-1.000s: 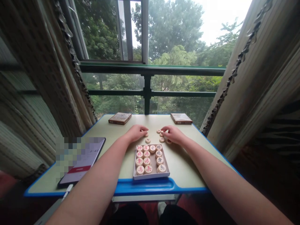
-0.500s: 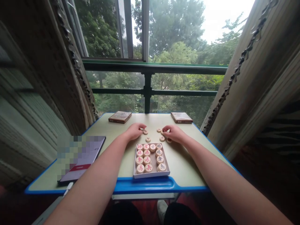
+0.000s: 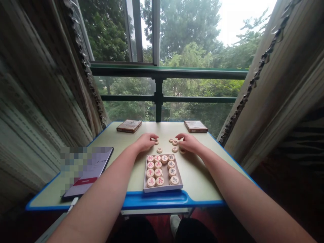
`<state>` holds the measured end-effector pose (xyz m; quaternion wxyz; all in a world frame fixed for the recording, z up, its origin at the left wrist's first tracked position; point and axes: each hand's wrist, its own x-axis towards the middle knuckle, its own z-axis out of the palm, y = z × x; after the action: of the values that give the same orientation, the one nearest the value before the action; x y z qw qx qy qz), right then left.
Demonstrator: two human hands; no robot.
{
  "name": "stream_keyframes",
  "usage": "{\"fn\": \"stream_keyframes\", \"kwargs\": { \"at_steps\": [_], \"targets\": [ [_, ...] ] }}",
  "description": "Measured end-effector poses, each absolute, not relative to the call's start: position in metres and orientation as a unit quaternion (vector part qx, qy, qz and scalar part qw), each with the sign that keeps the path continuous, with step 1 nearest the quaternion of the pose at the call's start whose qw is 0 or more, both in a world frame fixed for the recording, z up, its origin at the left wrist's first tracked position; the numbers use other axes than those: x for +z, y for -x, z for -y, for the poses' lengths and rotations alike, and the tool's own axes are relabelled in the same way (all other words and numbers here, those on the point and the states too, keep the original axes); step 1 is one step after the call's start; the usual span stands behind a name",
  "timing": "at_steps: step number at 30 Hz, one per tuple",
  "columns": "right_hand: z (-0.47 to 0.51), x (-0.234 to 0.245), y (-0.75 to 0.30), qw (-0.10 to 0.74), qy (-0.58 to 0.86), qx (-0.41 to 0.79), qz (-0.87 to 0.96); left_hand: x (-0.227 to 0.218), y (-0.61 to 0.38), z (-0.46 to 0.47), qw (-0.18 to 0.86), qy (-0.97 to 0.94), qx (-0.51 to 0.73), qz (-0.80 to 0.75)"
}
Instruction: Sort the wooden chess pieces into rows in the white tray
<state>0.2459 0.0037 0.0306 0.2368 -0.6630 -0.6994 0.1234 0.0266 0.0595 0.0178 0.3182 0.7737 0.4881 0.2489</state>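
Note:
My left hand [image 3: 146, 141] rests on the table with thumb and fingers closed about a round wooden xiangqi piece [image 3: 157, 142]; the fingers partly cover it. Another piece [image 3: 159, 150] lies just nearer to me. My right hand [image 3: 187, 142] is open, index finger and thumb apart, beside a dark-marked piece [image 3: 175, 143]. Around it lie more loose pieces, one [image 3: 171, 140] farther off, one [image 3: 174, 149] nearer, and one [image 3: 182, 151] partly under the hand. Between my forearms sits a shallow box [image 3: 167, 187] with red-marked pieces in its left columns and black-marked ones along the right.
Two flat brown boxes lie at the far edge, one on the left [image 3: 129, 126] and one on the right [image 3: 195, 126]. A tablet [image 3: 93, 172] with a cable [image 3: 73, 202] lies left of my arm. Beyond the blue-edged table [image 3: 210, 189] stands a green railing [image 3: 199, 72].
My right fingers have lifted and parted from the piece they touched, which now shows uncovered. My left fingertips have shifted slightly over the piece by them. The view has moved a little.

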Motion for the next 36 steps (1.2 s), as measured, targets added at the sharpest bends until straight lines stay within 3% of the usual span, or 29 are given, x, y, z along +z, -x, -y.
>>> {"fn": "stream_keyframes", "kwargs": {
  "at_steps": [15, 36],
  "targets": [
    [-0.0067, 0.0297, -0.2467, 0.173, 0.653, 0.078, 0.733, 0.0204, -0.0259, -0.0559, 0.304, -0.778, 0.239, -0.495],
    [-0.0045, 0.0347, -0.2500, 0.179, 0.670, 0.087, 0.715, 0.0224, -0.0260, -0.0535, 0.285, -0.786, 0.225, -0.500]
  ]
}}
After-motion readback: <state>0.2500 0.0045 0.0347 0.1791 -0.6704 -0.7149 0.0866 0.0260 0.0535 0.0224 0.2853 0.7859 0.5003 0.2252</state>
